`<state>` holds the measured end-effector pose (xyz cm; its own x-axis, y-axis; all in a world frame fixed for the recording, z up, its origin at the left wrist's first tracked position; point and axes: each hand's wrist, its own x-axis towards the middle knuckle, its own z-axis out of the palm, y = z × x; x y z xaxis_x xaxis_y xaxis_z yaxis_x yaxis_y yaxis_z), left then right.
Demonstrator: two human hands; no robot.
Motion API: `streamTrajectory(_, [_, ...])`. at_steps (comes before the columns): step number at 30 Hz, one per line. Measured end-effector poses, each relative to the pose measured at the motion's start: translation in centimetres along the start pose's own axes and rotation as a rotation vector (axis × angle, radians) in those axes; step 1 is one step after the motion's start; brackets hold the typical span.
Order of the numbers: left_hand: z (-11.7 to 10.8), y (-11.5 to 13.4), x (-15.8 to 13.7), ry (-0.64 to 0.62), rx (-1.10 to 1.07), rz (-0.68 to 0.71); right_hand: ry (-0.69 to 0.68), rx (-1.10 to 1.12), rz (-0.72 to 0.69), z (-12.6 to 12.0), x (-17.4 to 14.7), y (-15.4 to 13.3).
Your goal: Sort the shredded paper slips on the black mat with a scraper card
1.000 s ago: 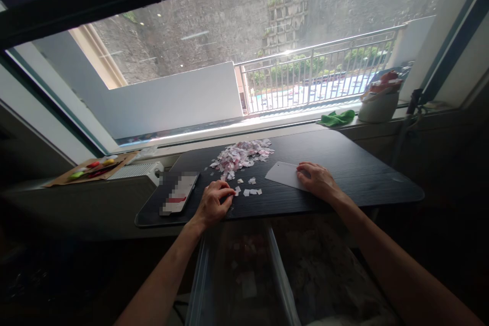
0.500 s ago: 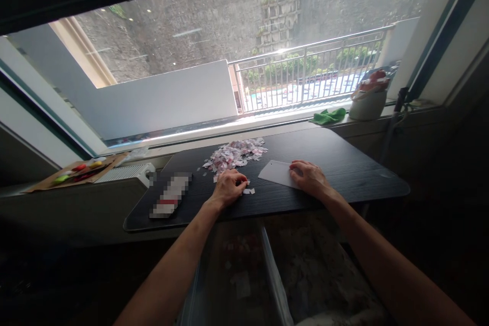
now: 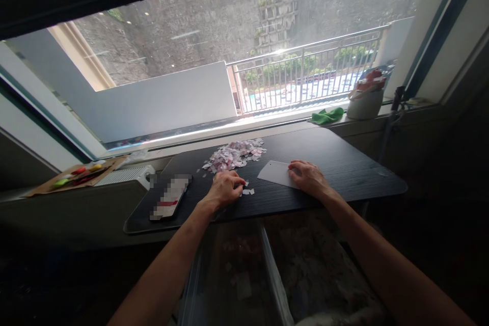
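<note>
A heap of small white and pinkish paper scraps [image 3: 234, 154] lies on the dark table [image 3: 332, 150]. Just in front of it, my left hand [image 3: 225, 187] is closed, its fingertips drawn together at the tabletop. Whatever those fingers may hold is hidden. Several loose paper scraps [image 3: 248, 192] lie right beside their tips. On the right, my right hand [image 3: 308, 178] grips the right end of a flat white plastic sheet [image 3: 275, 172] with a small hole in one corner. The sheet's right part is under the fingers.
A phone-like item [image 3: 170, 197], blurred out, lies at the table's left. Under the front edge stand clear bins [image 3: 269, 265] with paper bits inside. On the sill are a green cloth [image 3: 326, 116] and a white bucket [image 3: 365, 102]. A radiator [image 3: 126, 175] stands left.
My left hand has shifted slightly left and toward me, baring more of the loose scraps near its fingertips. My right hand and the white sheet stay in place.
</note>
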<state>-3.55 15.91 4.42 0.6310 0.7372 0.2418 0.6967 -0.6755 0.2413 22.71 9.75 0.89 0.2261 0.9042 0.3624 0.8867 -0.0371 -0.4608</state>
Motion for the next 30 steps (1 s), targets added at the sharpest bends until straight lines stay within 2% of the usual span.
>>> streamTrajectory(4, [-0.1,-0.4,-0.9,-0.025,-0.002,0.041,-0.010,0.001,-0.004,-0.1,0.0,-0.1])
streamTrajectory(8, [-0.8,-0.8,-1.4,-0.009,0.015,-0.014,-0.029,-0.018,-0.007,-0.2,-0.1,-0.3])
streamTrajectory(13, [-1.6,0.2,-0.1,-0.175,0.034,-0.133,-0.075,-0.068,-0.024,-0.3,-0.3,-0.5])
streamTrajectory(18, [-2.0,0.8,0.7,-0.276,0.002,-0.237,-0.070,-0.069,-0.027,-0.4,-0.3,-0.5])
streamTrajectory(25, [-2.5,1.2,1.2,-0.342,-0.028,-0.292,-0.064,-0.070,-0.027,-0.5,-0.4,-0.7])
streamTrajectory(30, [-1.9,1.6,1.7,-0.354,-0.035,-0.301,-0.073,-0.067,-0.023,-0.6,-0.4,-0.8])
